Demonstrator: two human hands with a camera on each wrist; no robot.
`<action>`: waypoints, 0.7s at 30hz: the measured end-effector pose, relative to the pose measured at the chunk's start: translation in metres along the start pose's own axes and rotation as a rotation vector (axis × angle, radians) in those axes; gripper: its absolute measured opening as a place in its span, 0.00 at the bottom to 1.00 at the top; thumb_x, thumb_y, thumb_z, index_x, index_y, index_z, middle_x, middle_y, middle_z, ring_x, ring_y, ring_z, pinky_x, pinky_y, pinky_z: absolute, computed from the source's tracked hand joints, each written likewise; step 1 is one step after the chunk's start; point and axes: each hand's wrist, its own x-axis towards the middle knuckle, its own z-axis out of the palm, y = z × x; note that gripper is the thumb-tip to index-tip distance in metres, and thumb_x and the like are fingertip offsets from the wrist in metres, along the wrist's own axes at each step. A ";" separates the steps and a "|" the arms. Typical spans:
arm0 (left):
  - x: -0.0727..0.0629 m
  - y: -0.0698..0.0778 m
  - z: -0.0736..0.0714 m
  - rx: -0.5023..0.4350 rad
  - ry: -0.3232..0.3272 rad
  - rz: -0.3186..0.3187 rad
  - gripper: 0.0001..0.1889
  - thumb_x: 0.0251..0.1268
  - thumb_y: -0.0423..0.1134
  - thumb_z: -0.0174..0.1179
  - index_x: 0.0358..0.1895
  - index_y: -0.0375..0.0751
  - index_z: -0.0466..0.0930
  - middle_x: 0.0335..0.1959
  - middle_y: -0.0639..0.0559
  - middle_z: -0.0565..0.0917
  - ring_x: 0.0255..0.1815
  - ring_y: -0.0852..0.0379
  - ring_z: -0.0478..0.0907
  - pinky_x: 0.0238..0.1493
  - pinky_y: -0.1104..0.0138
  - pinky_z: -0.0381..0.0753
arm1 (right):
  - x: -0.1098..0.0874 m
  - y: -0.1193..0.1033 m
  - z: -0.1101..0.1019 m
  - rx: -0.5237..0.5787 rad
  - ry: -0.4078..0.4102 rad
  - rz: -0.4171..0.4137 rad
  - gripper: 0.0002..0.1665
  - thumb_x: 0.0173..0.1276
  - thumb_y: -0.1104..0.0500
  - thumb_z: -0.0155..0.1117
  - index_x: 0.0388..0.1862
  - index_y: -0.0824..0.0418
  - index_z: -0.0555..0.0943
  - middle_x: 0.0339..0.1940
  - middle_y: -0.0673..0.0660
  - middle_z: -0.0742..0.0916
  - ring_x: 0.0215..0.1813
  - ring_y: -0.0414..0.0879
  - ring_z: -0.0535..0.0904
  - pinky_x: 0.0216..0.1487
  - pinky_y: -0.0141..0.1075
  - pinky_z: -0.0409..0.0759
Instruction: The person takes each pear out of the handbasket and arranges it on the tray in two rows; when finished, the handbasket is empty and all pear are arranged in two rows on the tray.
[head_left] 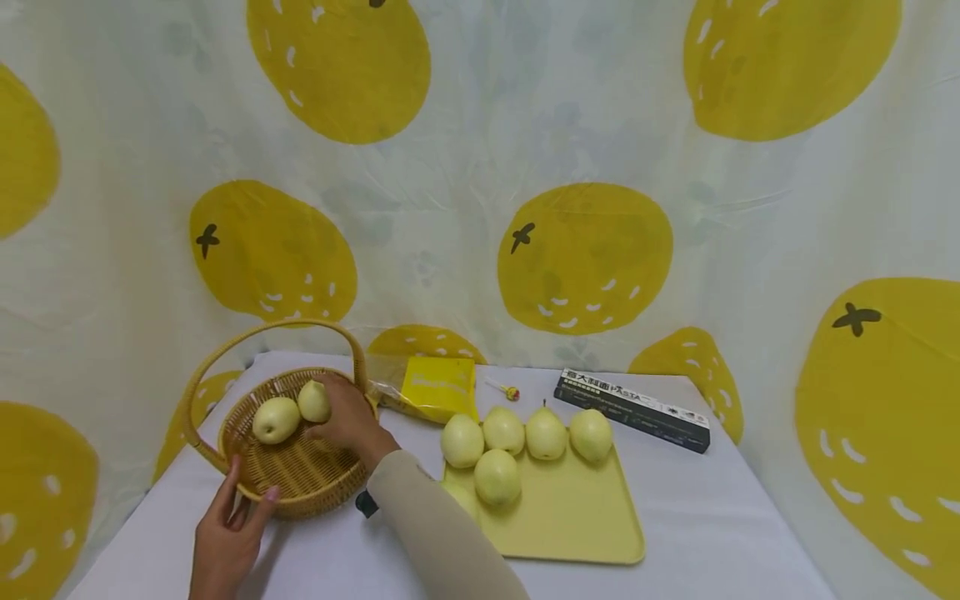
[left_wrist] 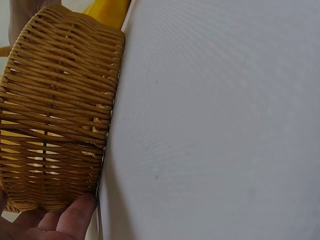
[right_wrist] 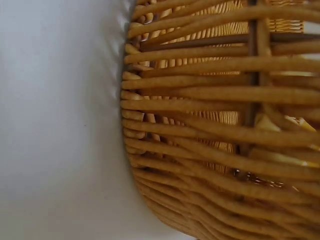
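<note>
A wicker basket (head_left: 307, 500) with a tall arched handle stands at the left of the table. Inside it lies a pale yellow pear (head_left: 275, 420). Reaching over the rim, my right hand (head_left: 345, 412) grips a second pear (head_left: 314, 402) beside the first; part of that pear is hidden by the fingers. My left hand (head_left: 228, 533) holds the basket's near left side, and its fingertips (left_wrist: 77, 215) touch the woven wall low down. Basket weave fills much of the right wrist view, where the right hand is out of sight.
Right of the basket, a yellow tray (head_left: 570, 525) bears several pears, one partly behind the right sleeve. Behind stand a yellow packet (head_left: 438, 387), a lollipop (head_left: 512, 392) and a black pasta box (head_left: 633, 410). A small dark object (head_left: 366, 503) lies beside the basket.
</note>
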 end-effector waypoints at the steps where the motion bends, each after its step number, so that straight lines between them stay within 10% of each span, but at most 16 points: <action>1: 0.000 0.000 0.001 0.007 0.002 -0.001 0.47 0.75 0.56 0.67 0.87 0.62 0.46 0.87 0.69 0.47 0.88 0.44 0.49 0.77 0.81 0.63 | 0.000 0.001 0.000 -0.016 -0.010 -0.005 0.56 0.60 0.50 0.86 0.83 0.48 0.67 0.82 0.46 0.74 0.79 0.40 0.73 0.77 0.29 0.77; 10: -0.002 0.002 0.000 0.011 0.020 0.009 0.48 0.74 0.55 0.68 0.87 0.60 0.47 0.88 0.67 0.48 0.89 0.45 0.48 0.76 0.81 0.63 | -0.003 -0.001 0.003 -0.054 0.011 0.040 0.53 0.60 0.46 0.86 0.82 0.43 0.70 0.79 0.49 0.72 0.73 0.42 0.77 0.67 0.30 0.84; 21: -0.002 0.003 0.002 0.011 0.024 0.002 0.47 0.74 0.56 0.68 0.87 0.62 0.48 0.88 0.67 0.48 0.88 0.44 0.50 0.77 0.80 0.64 | -0.005 -0.005 0.000 -0.071 -0.100 0.038 0.60 0.63 0.49 0.84 0.87 0.41 0.59 0.89 0.47 0.60 0.85 0.42 0.63 0.79 0.35 0.78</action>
